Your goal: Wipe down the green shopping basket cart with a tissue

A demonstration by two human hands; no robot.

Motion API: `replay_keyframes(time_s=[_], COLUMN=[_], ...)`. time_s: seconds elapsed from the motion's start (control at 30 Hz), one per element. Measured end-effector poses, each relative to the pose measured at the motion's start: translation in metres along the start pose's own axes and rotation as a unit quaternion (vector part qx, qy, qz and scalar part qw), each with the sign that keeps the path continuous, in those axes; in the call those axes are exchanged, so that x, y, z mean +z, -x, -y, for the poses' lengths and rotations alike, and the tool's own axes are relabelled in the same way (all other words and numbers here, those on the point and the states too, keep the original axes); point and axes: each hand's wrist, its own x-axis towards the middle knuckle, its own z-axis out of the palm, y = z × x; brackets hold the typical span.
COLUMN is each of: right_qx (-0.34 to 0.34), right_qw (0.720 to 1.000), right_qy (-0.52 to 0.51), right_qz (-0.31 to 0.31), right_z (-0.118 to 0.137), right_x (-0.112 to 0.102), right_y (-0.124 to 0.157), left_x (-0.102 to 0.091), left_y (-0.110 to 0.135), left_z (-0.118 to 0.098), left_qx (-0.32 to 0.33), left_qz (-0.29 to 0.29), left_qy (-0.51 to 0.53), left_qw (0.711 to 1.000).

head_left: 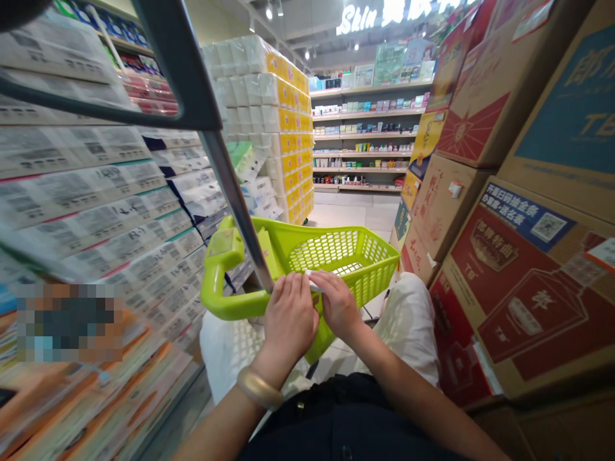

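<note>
A lime-green shopping basket [331, 256] with perforated walls stands in front of me, its rounded handle end [216, 298] to the left. A metal pole [235, 205] with a dark plastic grip [198, 96] rises beside the basket toward the upper left. My left hand [291, 317], a gold bangle [259, 388] on its wrist, is closed at the basket's near rim. What its fingers hold is hidden. Touching it, my right hand [339, 304] is closed on a small white piece [311, 276], perhaps paper; most of it is covered by the fingers.
Cardboard cartons [533, 275] are stacked close on my right. Wrapped packs [91, 211] form a tall stack on the left. Farther ahead are yellow-and-white packs [288, 134] and shelves of small goods [365, 128], with pale floor tiles [355, 214] before them.
</note>
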Motion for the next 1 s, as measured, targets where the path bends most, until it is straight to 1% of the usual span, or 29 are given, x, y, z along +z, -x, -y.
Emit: replay_keyframes(time_s=[0.07, 0.23, 0.3, 0.43, 0.5, 0.63, 0.7, 0.83, 0.9, 1.0], right_qx=[-0.009, 0.054, 0.043, -0.012, -0.007, 0.036, 0.035, -0.01, -0.008, 0.026], right_qw=[1.0, 0.997, 0.998, 1.0, 1.0, 0.999, 0.999, 0.999, 1.0, 0.999], right_qy=[-0.012, 0.043, 0.031, -0.016, -0.012, 0.026, 0.017, -0.032, -0.028, 0.01], right_qz=[0.007, -0.037, -0.026, 0.014, 0.007, -0.03, -0.022, 0.017, 0.009, -0.028], right_z=[-0.001, -0.015, -0.01, 0.004, 0.001, -0.008, -0.003, 0.008, 0.003, -0.01], right_x=[0.001, -0.001, 0.0, 0.003, 0.003, 0.001, 0.002, 0.004, 0.003, 0.002], right_y=[0.0, 0.004, 0.003, 0.001, 0.002, 0.004, 0.003, 0.001, 0.002, 0.005], left_x=[0.003, 0.005, 0.004, 0.005, 0.005, 0.009, 0.012, 0.016, 0.016, 0.017], left_y=[0.002, 0.005, 0.006, 0.007, 0.008, 0.01, 0.01, 0.01, 0.011, 0.012], left_z=[-0.002, 0.0, 0.0, 0.001, 0.001, 0.004, 0.005, 0.007, 0.008, 0.008], left_qx=[-0.008, -0.021, -0.026, -0.026, -0.022, -0.007, -0.003, 0.0, 0.003, 0.001], left_qz=[0.017, 0.022, 0.025, 0.024, 0.019, 0.001, -0.01, -0.023, -0.029, -0.033], left_qy=[-0.024, -0.034, -0.026, -0.026, -0.037, -0.04, -0.037, -0.046, -0.049, -0.049], left_qw=[1.0, 0.999, 0.999, 0.999, 0.999, 0.999, 0.999, 0.999, 0.998, 0.998])
